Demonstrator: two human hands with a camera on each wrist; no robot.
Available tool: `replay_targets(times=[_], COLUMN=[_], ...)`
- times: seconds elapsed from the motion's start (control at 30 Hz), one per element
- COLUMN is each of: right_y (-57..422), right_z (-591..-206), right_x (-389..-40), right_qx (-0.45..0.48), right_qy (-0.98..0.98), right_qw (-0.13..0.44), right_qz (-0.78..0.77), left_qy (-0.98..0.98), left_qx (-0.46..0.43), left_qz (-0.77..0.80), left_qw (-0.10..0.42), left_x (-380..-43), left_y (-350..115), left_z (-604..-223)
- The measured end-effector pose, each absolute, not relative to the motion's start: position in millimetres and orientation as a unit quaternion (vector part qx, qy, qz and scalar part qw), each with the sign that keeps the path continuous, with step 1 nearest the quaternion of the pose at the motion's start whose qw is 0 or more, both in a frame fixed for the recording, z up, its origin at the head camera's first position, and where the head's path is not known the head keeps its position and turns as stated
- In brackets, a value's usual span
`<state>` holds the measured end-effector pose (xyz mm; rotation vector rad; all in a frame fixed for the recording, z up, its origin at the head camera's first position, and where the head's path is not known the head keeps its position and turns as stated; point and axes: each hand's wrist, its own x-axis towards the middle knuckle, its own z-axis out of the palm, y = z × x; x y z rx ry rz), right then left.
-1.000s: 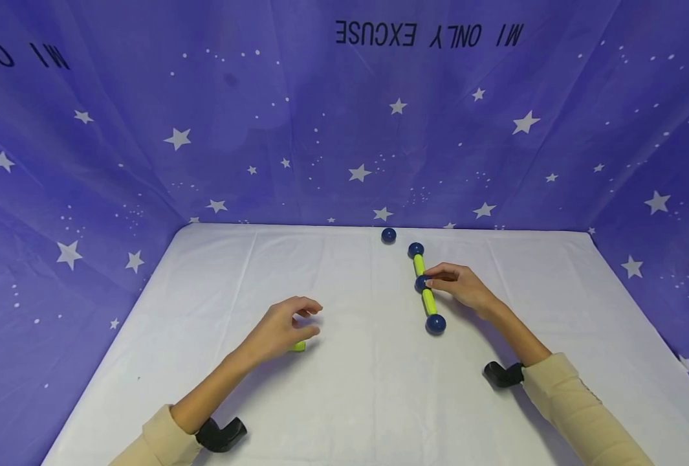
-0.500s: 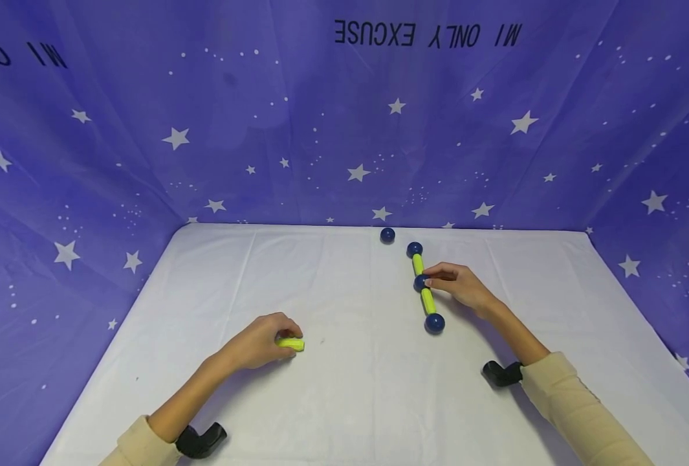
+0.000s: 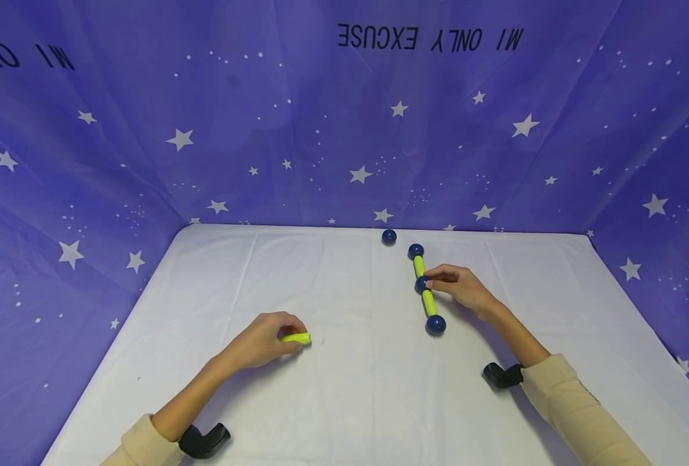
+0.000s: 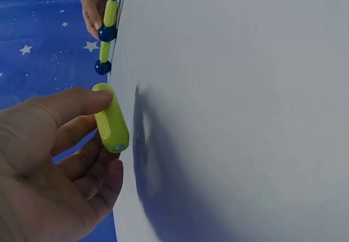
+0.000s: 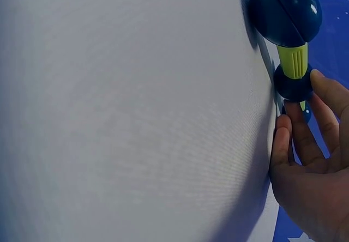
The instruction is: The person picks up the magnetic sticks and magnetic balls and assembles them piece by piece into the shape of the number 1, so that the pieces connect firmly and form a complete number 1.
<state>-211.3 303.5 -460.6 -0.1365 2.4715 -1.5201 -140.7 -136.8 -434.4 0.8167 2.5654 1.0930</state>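
Pinching a green rod (image 3: 295,338) between thumb and fingers, left hand (image 3: 265,342) is over the desk (image 3: 344,401), well apart from the chain (image 3: 427,296). Right hand (image 3: 462,287) is clamped, thumb and fingertips, on the chain's middle ball (image 3: 420,284), with near rod (image 3: 429,304) and near ball (image 3: 435,325) toward the person, far rod (image 3: 419,266) and far ball (image 3: 416,250) toward the back. Loose ball (image 3: 389,237) sits left of far ball, near the desk's back edge, star curtain (image 3: 297,116) behind.

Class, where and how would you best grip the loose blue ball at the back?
The loose blue ball is probably best pinched at its widest part, from the near left: it is round, the starry cloth rises behind, and the ball-and-rod chain sits close on its right.
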Motion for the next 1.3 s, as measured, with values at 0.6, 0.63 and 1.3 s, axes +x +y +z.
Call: replay_targets(times=[0.6,0.63,1.3], right_y=[305,305,303], right_z=[-466,-466,-460], right_x=[-212,-212,-211], right_qx=[-0.048,-0.049,-0.042], right_qy=[0.843,0.842,0.843], right_qw=[0.116,0.116,0.117], right_qz=[-0.523,-0.524,-0.523], left_qy=[0.839,0.837,0.784], left_qx=[0.269,0.268,0.238], left_qz=[0.458,0.46,0.543], left_qw=[0.123,0.128,0.182], left_x=[-145,-145,-140], left_y=[-94,-91,-30], left_z=[-439,-440,-449])
